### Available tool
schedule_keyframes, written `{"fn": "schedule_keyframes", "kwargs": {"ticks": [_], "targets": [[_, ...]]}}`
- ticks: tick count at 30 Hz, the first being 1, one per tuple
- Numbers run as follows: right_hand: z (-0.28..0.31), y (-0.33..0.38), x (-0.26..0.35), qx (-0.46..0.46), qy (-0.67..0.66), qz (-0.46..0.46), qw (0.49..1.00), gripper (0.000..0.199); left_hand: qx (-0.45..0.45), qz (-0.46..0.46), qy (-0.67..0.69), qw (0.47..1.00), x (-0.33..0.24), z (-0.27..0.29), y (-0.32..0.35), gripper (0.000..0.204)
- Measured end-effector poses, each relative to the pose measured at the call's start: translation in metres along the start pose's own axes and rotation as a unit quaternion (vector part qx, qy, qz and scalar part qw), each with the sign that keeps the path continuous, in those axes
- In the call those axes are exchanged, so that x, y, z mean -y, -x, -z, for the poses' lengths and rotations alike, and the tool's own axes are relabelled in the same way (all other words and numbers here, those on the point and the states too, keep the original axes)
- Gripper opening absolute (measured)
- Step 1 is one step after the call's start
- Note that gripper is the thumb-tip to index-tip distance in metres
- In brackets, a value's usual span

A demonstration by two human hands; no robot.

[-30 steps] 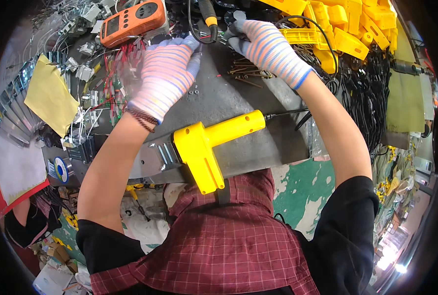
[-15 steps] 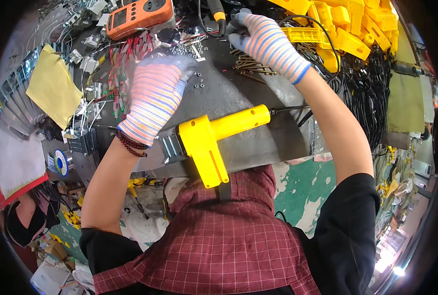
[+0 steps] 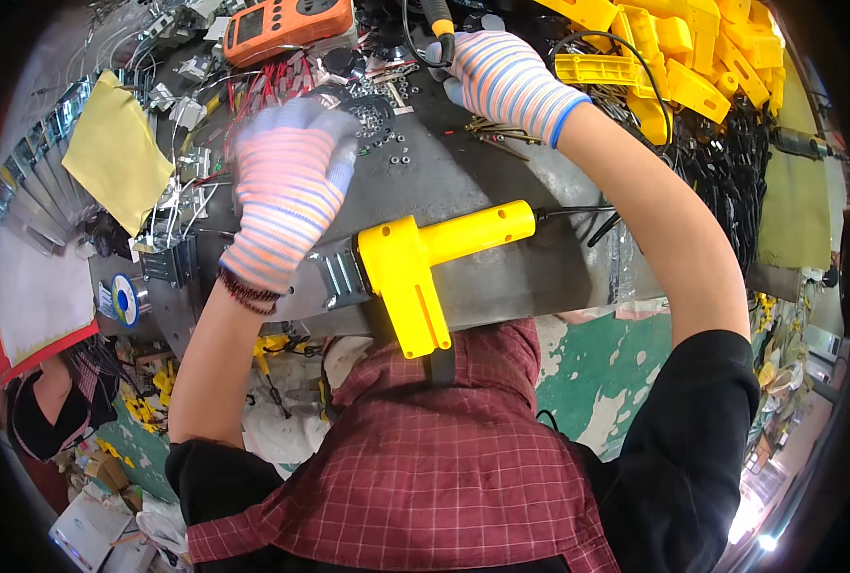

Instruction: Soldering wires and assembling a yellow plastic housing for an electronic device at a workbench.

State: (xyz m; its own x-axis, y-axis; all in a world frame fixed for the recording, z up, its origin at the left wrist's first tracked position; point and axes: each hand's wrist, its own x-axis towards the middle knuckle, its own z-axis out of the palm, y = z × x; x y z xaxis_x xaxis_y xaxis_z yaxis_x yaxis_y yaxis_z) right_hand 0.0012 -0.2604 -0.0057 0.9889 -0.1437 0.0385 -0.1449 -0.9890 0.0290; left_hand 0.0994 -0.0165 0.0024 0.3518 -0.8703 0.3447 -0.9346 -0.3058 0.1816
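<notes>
My left hand, in a striped knit glove, is over the red-sleeved wires beside loose nuts. Its fingers are smeared by motion. My right hand, gloved alike, has its fingers at the lower end of a black-and-yellow-handled tool with a black cord. Those fingers are partly hidden, so I cannot tell whether they grip it. Nearer to me, at the bench edge, lies a yellow pistol-shaped housing with a ribbed metal piece at its left and a cord at its right. Neither hand touches it.
An orange meter lies at the back. Yellow plastic housings are heaped back right, above black cords. Long screws lie by my right wrist. At left are metal plates, a yellow cloth and a wire spool.
My right hand has moved left and away from me, its fingers now at the corded tool. My left hand has shifted slightly over the wires. The view has shifted a little.
</notes>
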Motion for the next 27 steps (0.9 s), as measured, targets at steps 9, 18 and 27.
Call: {"fn": "schedule_keyframes", "kwargs": {"ticks": [9,18,27], "targets": [[0.000,0.011,0.004,-0.072,-0.076,-0.050,0.993,0.029,0.104,-0.131,-0.202,0.965,0.004,-0.012,-0.039,0.018],[0.023,0.031,0.006,-0.131,-0.260,-0.070,0.954,0.030,0.156,-0.229,-0.224,0.934,0.008,-0.012,-0.055,0.019],[0.068,0.171,0.092,0.087,-0.644,-0.168,0.741,0.011,-0.052,0.051,0.194,0.978,-0.004,0.018,0.010,0.012]]}}
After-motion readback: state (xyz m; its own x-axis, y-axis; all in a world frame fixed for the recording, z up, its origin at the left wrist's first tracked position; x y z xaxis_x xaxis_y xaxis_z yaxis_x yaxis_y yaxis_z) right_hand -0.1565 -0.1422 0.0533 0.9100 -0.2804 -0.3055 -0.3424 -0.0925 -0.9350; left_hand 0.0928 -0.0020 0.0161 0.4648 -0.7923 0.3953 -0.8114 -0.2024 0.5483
